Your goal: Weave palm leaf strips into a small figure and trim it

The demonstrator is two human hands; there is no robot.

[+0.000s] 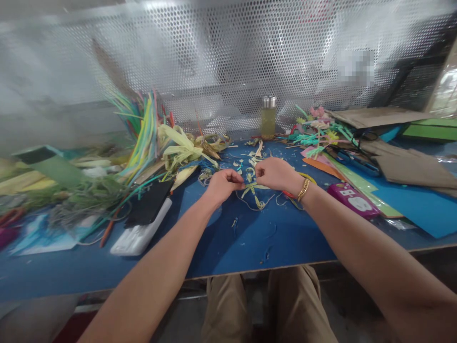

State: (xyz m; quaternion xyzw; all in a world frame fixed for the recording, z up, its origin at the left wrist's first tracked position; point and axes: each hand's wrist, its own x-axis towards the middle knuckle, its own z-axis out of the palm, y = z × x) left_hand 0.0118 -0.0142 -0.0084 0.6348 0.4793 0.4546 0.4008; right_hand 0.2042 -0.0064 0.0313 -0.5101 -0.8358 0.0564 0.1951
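Observation:
Between my two hands is a small figure of pale green, husk-like strips (253, 187), with strips reaching out to both sides and downward. My left hand (224, 183) is closed in a pinch at the figure's left side. On the other side my right hand (274, 172), with a gold bracelet (303, 189) on its wrist, has its fingers curled shut close to the figure's right end. What lies inside its fingertips is hidden. A thin pale string (250, 207) curves over the blue tabletop (228, 243) just below the figure. Scraps lie behind the hands.
Corn husks (183, 145) and colourful stems (144, 128) are piled at back left. A black phone (148, 205) rests on a white box (143, 233). A bottle (268, 119) stands before the perforated metal panel (221, 57). At right are a purple case (353, 200), cardboard (417, 166) and coloured sheets.

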